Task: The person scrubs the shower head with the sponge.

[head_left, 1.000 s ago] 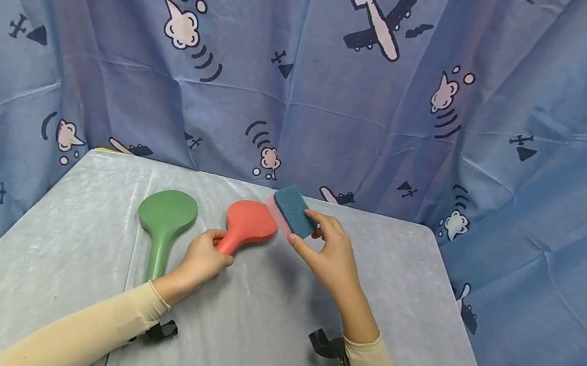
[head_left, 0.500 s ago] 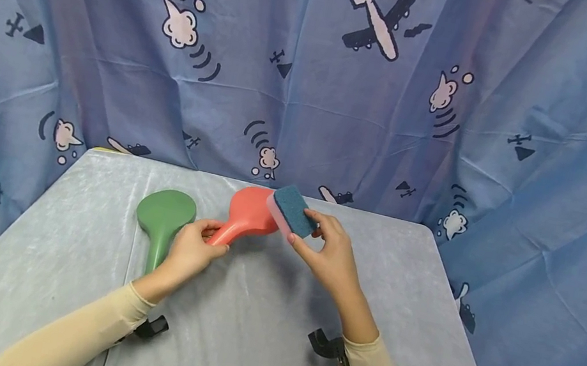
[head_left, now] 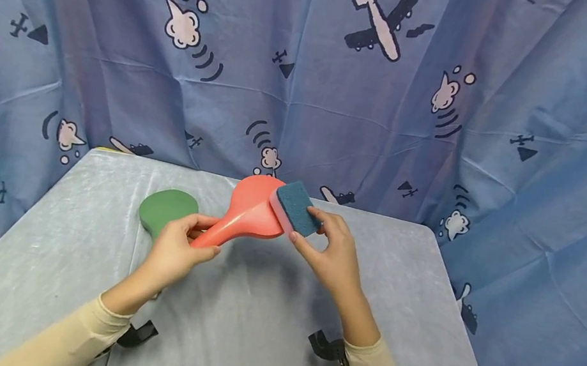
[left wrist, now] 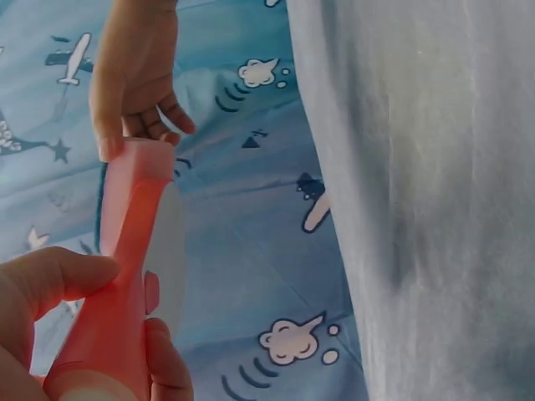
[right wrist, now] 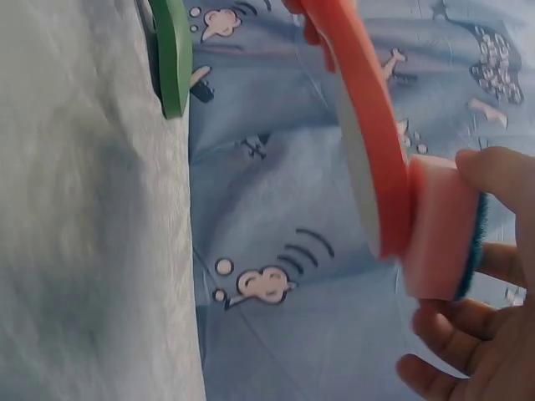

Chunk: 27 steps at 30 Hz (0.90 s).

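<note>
My left hand (head_left: 170, 256) grips the handle of a red paddle-shaped thing (head_left: 253, 205), held up over the table and tilted. It has a broad round head, a pale flat face (left wrist: 167, 251) on the underside and a small red tab (left wrist: 151, 292) near the handle. Thumb and fingers of my right hand (head_left: 338, 258) pinch a sponge (head_left: 297, 208), pink with a dark teal scouring side. In the right wrist view the pink side (right wrist: 433, 225) lies against the back of the red head (right wrist: 389, 180). Behind my left hand sits a similar green paddle-shaped thing (head_left: 167, 208), its handle mostly hidden.
A pale grey cloth covers the table (head_left: 398, 291). Beyond its back edge hangs a blue curtain (head_left: 310, 82) printed with airplanes and clouds. A black band piece (head_left: 327, 346) sticks out from the right wrist, another (head_left: 139, 333) from the left.
My left hand has moved left and raised the red paddle-shaped thing, bringing its head up against the sponge. The left arm now covers more of the green handle. My right hand has barely moved.
</note>
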### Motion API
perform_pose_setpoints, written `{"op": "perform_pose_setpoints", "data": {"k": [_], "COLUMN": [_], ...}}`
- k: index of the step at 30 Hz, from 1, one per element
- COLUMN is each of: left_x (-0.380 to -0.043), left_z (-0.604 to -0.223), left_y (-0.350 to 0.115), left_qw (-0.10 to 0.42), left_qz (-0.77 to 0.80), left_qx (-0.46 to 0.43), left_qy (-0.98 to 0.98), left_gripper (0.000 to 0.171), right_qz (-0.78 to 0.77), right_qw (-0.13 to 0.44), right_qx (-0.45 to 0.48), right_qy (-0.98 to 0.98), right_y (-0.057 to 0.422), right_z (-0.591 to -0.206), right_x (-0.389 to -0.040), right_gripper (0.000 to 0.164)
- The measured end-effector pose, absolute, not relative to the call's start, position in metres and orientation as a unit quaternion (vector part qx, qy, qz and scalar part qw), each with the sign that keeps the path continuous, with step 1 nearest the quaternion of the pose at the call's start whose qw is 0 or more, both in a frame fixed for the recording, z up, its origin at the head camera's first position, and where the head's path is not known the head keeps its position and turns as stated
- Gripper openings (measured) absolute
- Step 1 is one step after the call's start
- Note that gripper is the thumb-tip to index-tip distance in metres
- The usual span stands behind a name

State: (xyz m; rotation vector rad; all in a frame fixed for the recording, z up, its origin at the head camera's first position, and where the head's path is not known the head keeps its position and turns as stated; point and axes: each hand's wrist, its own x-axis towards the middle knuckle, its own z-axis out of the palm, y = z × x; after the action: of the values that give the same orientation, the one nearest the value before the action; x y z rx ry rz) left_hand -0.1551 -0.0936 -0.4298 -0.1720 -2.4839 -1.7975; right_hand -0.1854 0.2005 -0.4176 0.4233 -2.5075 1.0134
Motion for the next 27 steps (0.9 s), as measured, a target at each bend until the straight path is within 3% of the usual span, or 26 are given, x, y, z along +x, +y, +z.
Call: {"op": "perform_pose_setpoints", "data": {"k": [5, 8, 17, 24, 27], "left_x": [-0.146, -0.142, -0.137, -0.138, -0.139], "left_z": [-0.421, -0.417, -0.404, -0.399, -0.397], "left_y": [-0.095, -0.098, -0.109, -0.116, -0.118], "left_qw": [0.035, 0.030, 0.017, 0.026, 0.025], "left_qz": [-0.584, -0.583, -0.595, -0.597, -0.598], "left_qx": [-0.059, -0.061, -0.081, -0.087, -0.087], "left_qy": [-0.809, -0.809, -0.799, -0.797, -0.797], "left_gripper": [0.047, 0.047, 0.049, 0.048, 0.048], "right_qz": [0.311, 0.277, 0.323, 0.264, 0.255], "right_qw": [0.283, 0.300, 0.338, 0.362, 0.362], "right_qx": [0.274, 0.332, 0.191, 0.350, 0.361], "right_qy": [-0.865, -0.850, -0.863, -0.823, -0.820], "right_y": [0.184, 0.177, 0.202, 0.182, 0.184], "right_z": [-0.413, -0.410, -0.405, -0.399, -0.396], "right_x": [-0.170, -0.163, -0.169, -0.154, -0.156], "right_gripper": [0.061, 0.061, 0.062, 0.059, 0.059]}}
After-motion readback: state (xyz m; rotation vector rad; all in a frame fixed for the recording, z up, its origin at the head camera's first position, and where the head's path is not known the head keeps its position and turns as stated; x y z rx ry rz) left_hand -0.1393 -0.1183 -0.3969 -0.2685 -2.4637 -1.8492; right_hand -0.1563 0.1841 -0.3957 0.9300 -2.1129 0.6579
